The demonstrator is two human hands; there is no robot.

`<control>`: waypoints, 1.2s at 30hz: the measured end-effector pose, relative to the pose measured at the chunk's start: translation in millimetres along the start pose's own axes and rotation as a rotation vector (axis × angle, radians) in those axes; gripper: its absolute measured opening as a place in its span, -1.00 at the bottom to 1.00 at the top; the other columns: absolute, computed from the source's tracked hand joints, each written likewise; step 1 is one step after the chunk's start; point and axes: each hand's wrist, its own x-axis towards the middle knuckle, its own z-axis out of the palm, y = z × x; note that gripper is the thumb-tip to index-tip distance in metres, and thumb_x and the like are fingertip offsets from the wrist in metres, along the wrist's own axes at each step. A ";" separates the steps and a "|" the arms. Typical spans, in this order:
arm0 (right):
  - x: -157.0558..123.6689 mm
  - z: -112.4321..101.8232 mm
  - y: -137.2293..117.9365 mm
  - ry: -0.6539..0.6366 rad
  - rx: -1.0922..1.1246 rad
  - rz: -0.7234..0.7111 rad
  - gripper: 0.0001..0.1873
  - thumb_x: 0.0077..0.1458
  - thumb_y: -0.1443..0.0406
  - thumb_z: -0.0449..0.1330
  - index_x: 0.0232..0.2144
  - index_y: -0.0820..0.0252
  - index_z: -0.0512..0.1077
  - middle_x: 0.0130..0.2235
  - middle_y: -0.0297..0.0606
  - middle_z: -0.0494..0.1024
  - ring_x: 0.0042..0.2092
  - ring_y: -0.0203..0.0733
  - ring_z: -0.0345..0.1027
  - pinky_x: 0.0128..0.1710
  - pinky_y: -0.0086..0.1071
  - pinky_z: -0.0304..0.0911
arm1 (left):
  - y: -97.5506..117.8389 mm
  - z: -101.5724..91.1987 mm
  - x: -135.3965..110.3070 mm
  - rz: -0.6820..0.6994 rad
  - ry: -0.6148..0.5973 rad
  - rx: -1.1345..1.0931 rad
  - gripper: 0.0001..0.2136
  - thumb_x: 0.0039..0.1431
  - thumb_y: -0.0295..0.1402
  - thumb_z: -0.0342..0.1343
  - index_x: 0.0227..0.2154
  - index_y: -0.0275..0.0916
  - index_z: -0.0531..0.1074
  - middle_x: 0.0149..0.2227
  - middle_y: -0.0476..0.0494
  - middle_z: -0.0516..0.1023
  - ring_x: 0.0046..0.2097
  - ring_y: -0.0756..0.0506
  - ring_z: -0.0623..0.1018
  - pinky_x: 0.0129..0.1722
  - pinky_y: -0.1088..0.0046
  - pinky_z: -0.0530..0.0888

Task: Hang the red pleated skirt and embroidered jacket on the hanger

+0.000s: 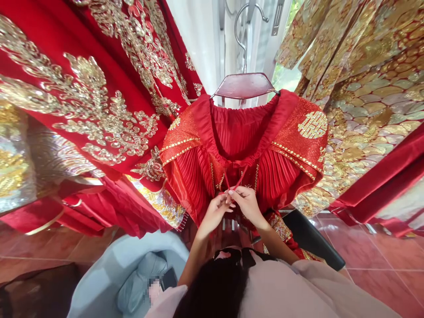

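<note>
A red pleated garment (271, 172) with gold trim hangs on a red hanger (245, 85) straight ahead. Thin red ties (233, 179) dangle from its waist at the middle. My left hand (217, 211) and my right hand (245, 202) meet just below the ties. Both hands have fingers pinched closed on the tie ends, touching each other.
Red robes with heavy gold embroidery (99, 97) hang at the left. Gold scale-patterned garments (367, 88) hang at the right. A pale blue tub (106, 274) with a phone (168, 278) in it sits at the lower left. The floor has red tiles (380, 269).
</note>
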 end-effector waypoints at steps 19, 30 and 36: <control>0.6 -1.3 4.9 0.072 -0.115 -0.025 -0.57 0.01 -0.01 0.17 -0.58 0.24 0.41 -0.61 -0.31 0.42 -0.55 -0.36 0.23 -0.50 -0.47 0.18 | 46.1 31.1 43.0 0.657 0.650 0.373 -0.89 -0.03 -0.39 0.28 -0.44 -0.21 0.45 -0.34 -0.07 0.51 -0.32 -0.03 0.48 -0.28 0.45 0.42; -0.6 2.6 13.6 -0.035 -0.012 0.040 -0.59 0.04 0.00 0.17 -0.46 0.27 0.48 -0.62 -0.33 0.40 -0.57 -0.39 0.22 -0.53 -0.50 0.16 | 40.9 6.1 37.7 0.314 0.323 -0.366 -0.56 -0.25 -0.30 0.42 -0.42 -0.23 0.23 -0.62 0.18 0.36 -0.58 0.17 0.32 -0.51 0.70 0.26; -6.1 0.9 7.6 -0.007 -0.131 -0.030 -0.61 0.10 0.03 0.13 -0.47 0.25 0.49 -0.59 -0.32 0.42 -0.53 -0.35 0.26 -0.47 -0.47 0.19 | 28.3 11.0 31.1 0.223 0.378 -0.692 -0.60 -0.24 -0.36 0.43 -0.43 -0.21 0.28 -0.57 0.18 0.30 -0.55 0.16 0.34 -0.47 0.67 0.35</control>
